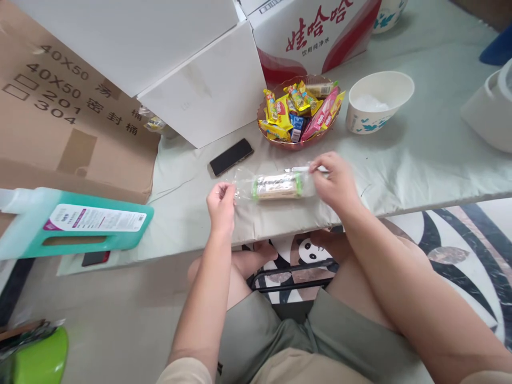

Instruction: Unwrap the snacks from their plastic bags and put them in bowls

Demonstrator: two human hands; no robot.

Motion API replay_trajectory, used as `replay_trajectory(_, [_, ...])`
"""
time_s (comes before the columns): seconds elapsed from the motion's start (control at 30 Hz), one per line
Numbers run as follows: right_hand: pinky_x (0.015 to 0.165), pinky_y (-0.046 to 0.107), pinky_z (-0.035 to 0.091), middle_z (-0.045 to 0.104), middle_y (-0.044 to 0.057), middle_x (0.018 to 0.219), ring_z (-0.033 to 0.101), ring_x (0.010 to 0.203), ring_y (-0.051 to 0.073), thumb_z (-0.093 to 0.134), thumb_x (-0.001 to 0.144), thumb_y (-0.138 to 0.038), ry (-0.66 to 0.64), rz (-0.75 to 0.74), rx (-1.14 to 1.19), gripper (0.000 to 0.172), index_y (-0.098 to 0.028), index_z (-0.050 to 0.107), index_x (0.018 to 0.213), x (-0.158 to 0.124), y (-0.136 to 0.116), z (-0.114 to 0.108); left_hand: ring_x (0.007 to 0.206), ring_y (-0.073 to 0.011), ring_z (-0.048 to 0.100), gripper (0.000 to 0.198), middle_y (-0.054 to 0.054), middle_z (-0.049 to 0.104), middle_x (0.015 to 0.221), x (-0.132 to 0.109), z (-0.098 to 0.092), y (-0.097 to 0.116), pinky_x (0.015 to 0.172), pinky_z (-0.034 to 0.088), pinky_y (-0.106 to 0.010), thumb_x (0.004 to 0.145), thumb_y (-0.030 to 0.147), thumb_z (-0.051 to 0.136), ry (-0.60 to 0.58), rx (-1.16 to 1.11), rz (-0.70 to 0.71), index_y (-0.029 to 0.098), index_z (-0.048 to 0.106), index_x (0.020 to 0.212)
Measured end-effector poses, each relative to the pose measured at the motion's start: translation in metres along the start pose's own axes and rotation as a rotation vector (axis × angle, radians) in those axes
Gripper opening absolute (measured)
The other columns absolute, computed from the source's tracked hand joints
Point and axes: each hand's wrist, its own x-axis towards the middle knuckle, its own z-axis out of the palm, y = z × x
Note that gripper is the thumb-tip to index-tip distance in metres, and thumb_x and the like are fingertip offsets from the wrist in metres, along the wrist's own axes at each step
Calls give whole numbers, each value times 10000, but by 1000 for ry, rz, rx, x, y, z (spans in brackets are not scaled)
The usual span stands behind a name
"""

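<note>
Observed: the person is seated at the front edge of the desk (420,165), which is covered with a pale green cloth. Both bare hands are on one item.

Item in hand: a clear bag (242,188) containing a pale snack bar (278,186) with green bands at each end. It lies lengthwise, parallel to the front edge and just inside it, about midway along. Whether it rests on the cloth or is held slightly above it cannot be told.

Left hand (221,205): grip together, thumb and fingers pinched on the bag's left end.

Right hand (334,181): grip clamped on the bag's right end, fingertips at its upper corner.

Surroundings:
- A dark phone (231,157) lies flat just behind the bag, towards the left.
- A sweets bowl (296,145) filled with wrapped sweets stands behind the bag.
- A white paper bowl (378,101) stands to the right of the sweets bowl, apart from it.
- White boxes (208,90) and a red-printed carton (316,32) stand along the back edge.
- A teal bottle (76,224) lies on its side at the front left corner, well apart from the hands.
</note>
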Motion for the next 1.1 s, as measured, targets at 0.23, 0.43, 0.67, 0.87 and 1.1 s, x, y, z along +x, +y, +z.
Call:
replay_trajectory(0.23, [893, 416, 491, 660, 67, 1001, 635, 973, 236, 454, 853, -245, 272, 107, 26, 174, -243, 571, 982, 4, -2, -17, 1116, -212, 623, 387, -85, 648, 1181, 3, -19, 2, 841, 529, -299, 734, 345, 731, -116, 303, 269, 218, 628, 1085])
replay_trajectory(0.43, [1012, 550, 414, 704, 114, 1084, 606, 1119, 337, 607, 802, -285, -108, -98, -298, 558, -228, 537, 1352, -1, -10, -17, 1166, -239, 643, 61, -76, 704, 1133, 6, 2, 25, 1070, 481, -427, 839, 215, 645, -440, 637, 686, 208, 699, 866])
replay_trajectory(0.67, [829, 417, 478, 674, 66, 801, 645, 830, 258, 548, 812, -216, -113, -165, -246, 112, -247, 651, 782, -6, -8, -39, 888, -179, 706, 114, -49, 738, 937, -19, -29, 16, 844, 575, -331, 893, 190, 581, -432, 587, 829, 213, 687, 928])
replay_trajectory(0.87, [726, 339, 442, 677, 24, 689, 605, 671, 196, 512, 761, -196, -482, -266, -113, 105, -224, 613, 771, -20, -33, -39, 1402, -320, 496, 661, -112, 628, 1393, -8, -17, 28, 1189, 372, -535, 758, 230, 761, -444, 852, 824, 234, 526, 1376])
replay_trajectory(1.1, [625, 294, 381, 675, 9, 621, 553, 558, 163, 472, 814, -180, -761, -36, -232, 337, -195, 759, 991, -18, -32, -40, 604, -105, 577, 376, 15, 713, 867, -23, -13, 32, 681, 492, -246, 840, 110, 528, -781, 728, 581, 253, 658, 1162])
